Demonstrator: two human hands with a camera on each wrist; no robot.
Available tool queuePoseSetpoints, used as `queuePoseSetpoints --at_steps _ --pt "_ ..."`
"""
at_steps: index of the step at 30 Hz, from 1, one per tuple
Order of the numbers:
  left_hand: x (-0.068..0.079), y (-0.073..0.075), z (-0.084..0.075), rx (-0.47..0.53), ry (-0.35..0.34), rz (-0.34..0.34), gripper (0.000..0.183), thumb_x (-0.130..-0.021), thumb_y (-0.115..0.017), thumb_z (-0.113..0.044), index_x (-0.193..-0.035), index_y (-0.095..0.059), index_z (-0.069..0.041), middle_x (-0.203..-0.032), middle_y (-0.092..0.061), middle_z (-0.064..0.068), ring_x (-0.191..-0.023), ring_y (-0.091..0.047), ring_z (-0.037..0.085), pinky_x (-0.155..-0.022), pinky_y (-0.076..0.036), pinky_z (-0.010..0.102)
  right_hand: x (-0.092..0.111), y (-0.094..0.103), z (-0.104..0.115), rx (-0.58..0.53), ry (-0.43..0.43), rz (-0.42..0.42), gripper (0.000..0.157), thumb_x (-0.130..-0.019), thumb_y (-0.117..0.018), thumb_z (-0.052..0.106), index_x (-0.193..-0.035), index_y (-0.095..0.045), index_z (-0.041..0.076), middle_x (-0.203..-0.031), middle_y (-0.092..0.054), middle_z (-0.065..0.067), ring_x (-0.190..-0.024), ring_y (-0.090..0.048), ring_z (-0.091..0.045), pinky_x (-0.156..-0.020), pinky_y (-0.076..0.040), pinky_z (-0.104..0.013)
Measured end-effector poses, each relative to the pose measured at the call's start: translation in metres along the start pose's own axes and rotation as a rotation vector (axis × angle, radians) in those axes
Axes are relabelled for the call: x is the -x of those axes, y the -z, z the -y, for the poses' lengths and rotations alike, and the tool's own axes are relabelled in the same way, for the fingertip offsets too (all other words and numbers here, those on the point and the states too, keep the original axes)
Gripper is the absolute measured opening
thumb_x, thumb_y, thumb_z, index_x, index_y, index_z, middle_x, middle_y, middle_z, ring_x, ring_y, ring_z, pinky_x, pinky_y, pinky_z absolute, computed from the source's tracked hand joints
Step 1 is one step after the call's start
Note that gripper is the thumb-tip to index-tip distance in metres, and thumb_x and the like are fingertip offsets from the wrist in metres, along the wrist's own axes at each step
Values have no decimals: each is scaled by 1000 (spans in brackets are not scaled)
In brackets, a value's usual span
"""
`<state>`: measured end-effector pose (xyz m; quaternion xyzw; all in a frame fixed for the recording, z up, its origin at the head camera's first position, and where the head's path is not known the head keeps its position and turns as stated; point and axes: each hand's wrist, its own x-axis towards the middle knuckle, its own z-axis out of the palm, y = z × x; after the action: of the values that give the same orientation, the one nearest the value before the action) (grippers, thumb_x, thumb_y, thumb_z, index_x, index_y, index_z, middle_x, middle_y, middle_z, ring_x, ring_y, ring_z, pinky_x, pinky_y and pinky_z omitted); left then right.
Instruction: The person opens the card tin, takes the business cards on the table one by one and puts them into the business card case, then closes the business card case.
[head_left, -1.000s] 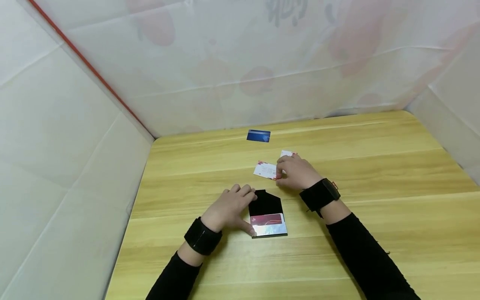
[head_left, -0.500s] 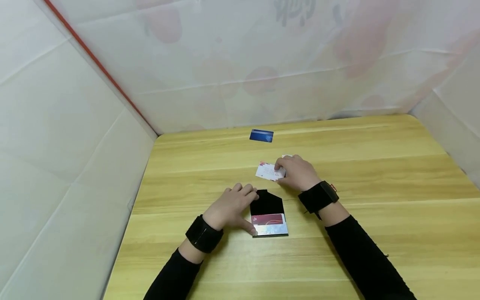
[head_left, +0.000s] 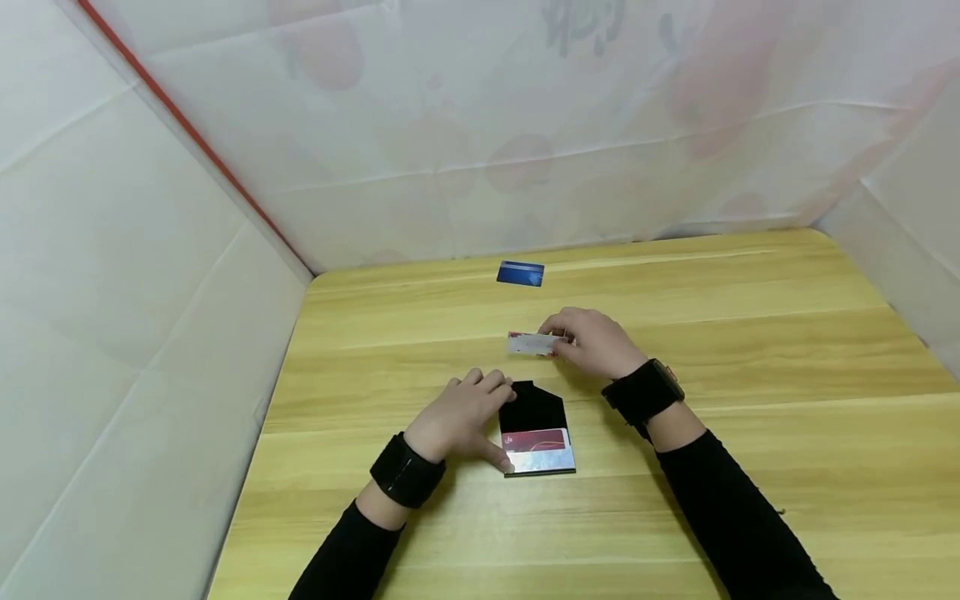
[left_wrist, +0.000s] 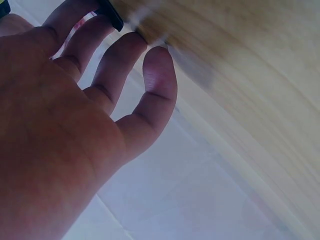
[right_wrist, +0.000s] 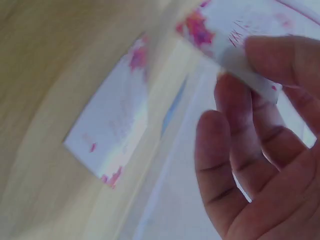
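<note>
A black card holder [head_left: 531,408] lies with its flap turned back, a maroon-and-silver card [head_left: 536,452] showing in its lower half. At its left side my left hand [head_left: 461,417] touches the flap with its fingers and rests its thumb on the lower left corner. My right hand [head_left: 596,343] pinches a white business card [right_wrist: 225,37] with pink floral corners between thumb and fingers, tilted above the table. Another white floral business card [right_wrist: 110,117] lies flat nearby in the right wrist view. In the head view, the right hand hides it.
A blue card [head_left: 520,273] lies near the back edge of the wooden table [head_left: 750,350]. Pale fabric walls [head_left: 450,125] stand at the back and both sides.
My right hand has taken hold of the business card and lifted and tilted it off the table. My left hand and the card holder have stayed in place.
</note>
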<state>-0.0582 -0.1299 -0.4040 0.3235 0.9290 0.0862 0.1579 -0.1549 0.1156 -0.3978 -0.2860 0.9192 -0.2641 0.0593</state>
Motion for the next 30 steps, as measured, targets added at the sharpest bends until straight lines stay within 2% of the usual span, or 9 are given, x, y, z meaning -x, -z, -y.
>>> queuePoseSetpoints --at_steps 2,6,9,12,17,21,24,26,30 --pt "0 0 0 -2 0 0 98 -60 -78 -75 -138 -54 -19 -142 -47 -2 -118 -46 21 -96 -47 52 0 3 1 -27 55 -39 13 -93 -67 9 -94 -76 18 -109 -66 -4 -89 -63 -21 -77 -50 -38" --pt "0 1 1 -11 -1 -3 99 -60 -77 -75 -139 -53 -19 -143 -46 -2 -119 -45 21 -96 -46 50 2 7 2 -41 110 -116 23 -94 -63 3 -84 -75 20 -126 -60 -7 -100 -64 -24 -79 -50 -39" --pt "-2 1 1 -6 -5 0 99 -61 -77 -75 -139 -52 -19 -143 -46 -2 -119 -45 21 -97 -46 50 3 10 3 -50 105 -148 25 -95 -59 1 -85 -74 19 -115 -69 -4 -86 -64 -20 -73 -47 -35" --pt "-2 0 1 0 -5 1 99 -61 -78 -74 -138 -53 -19 -142 -46 -2 -119 -45 21 -97 -46 51 2 10 4 -57 88 -165 28 -97 -53 1 -90 -76 16 -99 -74 -3 -70 -56 -16 -66 -43 -32" --pt "-1 2 3 -6 -5 -5 99 -60 -79 -73 -138 -53 -19 -142 -47 -2 -118 -46 21 -97 -46 50 1 11 8 -72 35 -166 32 -99 -47 7 -100 -78 14 -97 -75 -5 -57 -48 -15 -55 -37 -28" --pt "0 2 1 4 1 6 100 -60 -79 -73 -140 -53 -19 -143 -46 -2 -119 -45 21 -97 -46 50 2 11 9 -82 45 -154 25 -97 -54 14 -101 -78 15 -92 -75 -1 -60 -54 -13 -54 -41 -27" --pt "0 2 1 7 5 6 100 -60 -79 -73 -140 -53 -19 -144 -46 -1 -119 -45 22 -97 -46 51 1 10 8 -67 81 -159 19 -95 -59 14 -104 -76 15 -92 -74 1 -75 -62 -10 -61 -48 -28" --pt "0 2 2 0 3 1 100 -60 -79 -73 -139 -53 -19 -143 -46 -1 -118 -45 22 -96 -46 50 0 8 8 -65 88 -161 23 -92 -60 12 -112 -73 14 -90 -73 1 -75 -62 -10 -60 -48 -28" --pt "1 1 2 -8 -3 -6 99 -60 -79 -74 -139 -53 -19 -143 -47 -2 -118 -46 21 -96 -46 48 1 7 9 -81 73 -151 43 -88 -59 9 -130 -64 17 -96 -70 -1 -67 -56 -14 -57 -44 -30"
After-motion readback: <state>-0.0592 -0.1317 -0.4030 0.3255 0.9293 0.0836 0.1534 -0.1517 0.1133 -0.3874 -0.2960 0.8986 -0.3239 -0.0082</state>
